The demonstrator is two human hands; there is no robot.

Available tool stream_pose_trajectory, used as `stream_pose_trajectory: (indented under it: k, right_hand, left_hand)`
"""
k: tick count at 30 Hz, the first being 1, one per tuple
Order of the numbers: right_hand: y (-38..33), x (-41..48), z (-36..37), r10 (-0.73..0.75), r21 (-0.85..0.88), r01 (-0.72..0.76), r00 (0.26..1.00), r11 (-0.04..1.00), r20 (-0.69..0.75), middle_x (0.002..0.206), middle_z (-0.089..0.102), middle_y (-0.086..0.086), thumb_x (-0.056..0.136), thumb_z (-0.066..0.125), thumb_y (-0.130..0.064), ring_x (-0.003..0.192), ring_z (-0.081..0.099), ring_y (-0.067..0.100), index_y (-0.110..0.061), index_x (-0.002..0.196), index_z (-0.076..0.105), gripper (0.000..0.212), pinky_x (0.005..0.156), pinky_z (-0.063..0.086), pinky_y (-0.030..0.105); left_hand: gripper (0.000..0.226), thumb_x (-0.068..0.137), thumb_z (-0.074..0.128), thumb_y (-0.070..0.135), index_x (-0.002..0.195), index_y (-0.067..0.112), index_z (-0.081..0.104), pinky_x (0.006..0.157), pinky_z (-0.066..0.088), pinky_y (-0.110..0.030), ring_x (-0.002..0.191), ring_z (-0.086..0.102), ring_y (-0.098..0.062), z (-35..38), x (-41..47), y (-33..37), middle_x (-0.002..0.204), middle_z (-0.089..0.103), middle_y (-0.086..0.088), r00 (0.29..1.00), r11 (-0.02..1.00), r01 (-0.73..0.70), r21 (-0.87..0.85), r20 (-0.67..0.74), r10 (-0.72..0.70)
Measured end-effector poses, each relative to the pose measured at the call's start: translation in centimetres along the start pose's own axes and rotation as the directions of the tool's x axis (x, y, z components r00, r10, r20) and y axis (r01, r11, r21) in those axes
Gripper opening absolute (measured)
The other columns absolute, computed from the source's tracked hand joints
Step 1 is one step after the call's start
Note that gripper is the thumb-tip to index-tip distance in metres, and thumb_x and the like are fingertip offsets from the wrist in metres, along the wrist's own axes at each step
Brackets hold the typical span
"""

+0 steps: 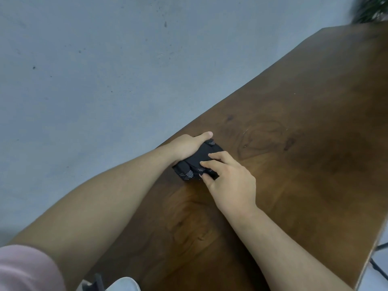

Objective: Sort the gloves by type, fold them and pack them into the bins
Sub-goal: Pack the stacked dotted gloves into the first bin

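A black glove point(196, 162) with small white dots on its fingers lies folded into a compact bundle near the left edge of the wooden table point(304, 143). My left hand point(188, 144) wraps around the bundle from the left, thumb over its far end. From the right, my right hand point(227, 178) presses its fingertips onto the top and near side of the bundle. Both hands hold the glove together against the tabletop. No bins are in view.
The dark brown table runs diagonally from lower left to upper right, with a grey floor point(94, 70) beyond its left edge. A dark green plant point(371, 9) shows at the top right corner. A white shoe point(123, 284) is at the bottom.
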State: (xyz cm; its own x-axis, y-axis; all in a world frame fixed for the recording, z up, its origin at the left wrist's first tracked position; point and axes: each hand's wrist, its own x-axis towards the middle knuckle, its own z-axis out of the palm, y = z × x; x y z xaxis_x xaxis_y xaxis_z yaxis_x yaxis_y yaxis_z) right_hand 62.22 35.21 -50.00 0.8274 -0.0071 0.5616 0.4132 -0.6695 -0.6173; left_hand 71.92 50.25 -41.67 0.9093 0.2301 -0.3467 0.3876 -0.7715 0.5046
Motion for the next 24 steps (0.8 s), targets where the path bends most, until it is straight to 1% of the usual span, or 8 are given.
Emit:
stream_pose_trajectory:
  k: [2,7,11,13,16,18,20,24]
  right_hand:
    - [0.0,0.1,0.1,-0.023,0.035,0.023,1.0,0.999,0.001,0.125,0.071,-0.017,0.081,0.091,-0.028,0.096,0.071,0.011,-0.036,0.11,0.083,0.031,0.073,0.054,0.026]
    - [-1.1,-0.4,-0.3,-0.132,0.23,0.109,0.988,0.967,0.084,0.151,0.055,-0.012,0.098,0.075,-0.034,0.137,0.051,0.011,-0.031,0.139,0.069,0.041,0.11,0.049,0.038]
    - [-2.7,-1.6,-1.8,-0.035,0.427,-0.014,0.994,0.904,0.108,0.152,0.046,-0.023,0.106,0.063,-0.037,0.14,0.045,0.005,-0.036,0.141,0.064,0.035,0.108,0.052,0.041]
    - [-4.6,-1.8,-3.0,0.029,0.513,-0.095,0.99,0.853,0.135,0.149,0.046,-0.026,0.107,0.06,-0.04,0.139,0.048,0.005,-0.038,0.14,0.062,0.033,0.104,0.055,0.041]
    - [-9.6,-1.9,-5.6,0.065,0.667,-0.171,0.981,0.725,0.182,0.149,0.048,-0.026,0.109,0.051,-0.047,0.137,0.047,-0.008,-0.039,0.146,0.055,0.038,0.107,0.045,0.019]
    - [-13.6,-2.0,-7.3,0.093,0.752,-0.222,0.973,0.621,0.211,0.151,0.047,-0.024,0.113,0.04,-0.049,0.131,0.043,-0.021,-0.038,0.152,0.047,0.042,0.099,0.038,0.002]
    - [-17.5,-2.2,-8.5,0.114,0.811,-0.24,0.971,0.533,0.212,0.153,0.044,-0.022,0.114,0.034,-0.049,0.128,0.042,-0.025,-0.037,0.156,0.041,0.045,0.093,0.037,-0.002]
    - [-24.6,-2.5,-10.2,0.173,0.878,-0.226,0.971,0.422,0.167,0.158,0.04,-0.02,0.108,0.035,-0.062,0.142,0.043,-0.003,-0.043,0.158,0.034,0.054,0.115,0.046,0.032]
  left_hand:
    - [0.075,0.085,0.047,0.089,0.101,0.02,0.071,0.089,0.057,-0.038,0.088,0.073,-0.024,-0.5,-0.4,-0.1,0.096,0.077,-0.003,0.995,0.998,-0.045,0.042,-0.084,0.048]
    - [0.074,0.087,0.048,0.086,0.096,0.016,0.069,0.082,0.056,-0.038,0.085,0.072,-0.021,-3.7,-3.5,-0.5,0.093,0.075,0.0,0.944,0.992,-0.127,0.026,-0.304,0.129]
    - [0.065,0.09,0.047,0.083,0.096,0.02,0.063,0.07,0.045,-0.034,0.087,0.066,-0.011,-7.6,-8.3,-1.3,0.095,0.07,0.005,0.866,0.988,-0.14,0.059,-0.476,0.151]
    - [0.062,0.089,0.047,0.083,0.097,0.023,0.06,0.072,0.045,-0.035,0.089,0.065,-0.011,-9.0,-11.2,-1.8,0.096,0.069,0.008,0.822,0.988,-0.144,0.058,-0.549,0.152]
    - [0.061,0.089,0.047,0.084,0.099,0.025,0.056,0.075,0.049,-0.037,0.089,0.067,-0.013,-10.2,-16.0,-2.3,0.095,0.069,0.01,0.751,0.985,-0.167,0.034,-0.643,0.15]
    - [0.06,0.09,0.048,0.084,0.102,0.025,0.055,0.074,0.052,-0.036,0.087,0.067,-0.012,-10.5,-19.3,-2.4,0.094,0.068,0.011,0.695,0.984,-0.178,0.018,-0.705,0.139]
    - [0.06,0.091,0.048,0.084,0.104,0.026,0.054,0.071,0.054,-0.035,0.083,0.068,-0.01,-10.9,-22.7,-2.3,0.092,0.068,0.013,0.644,0.979,-0.204,-0.011,-0.754,0.125]
    - [0.053,0.094,0.051,0.079,0.102,0.026,0.053,0.061,0.047,-0.032,0.077,0.067,-0.005,-11.7,-29.8,-2.3,0.089,0.068,0.012,0.566,0.945,-0.312,-0.096,-0.818,0.103]
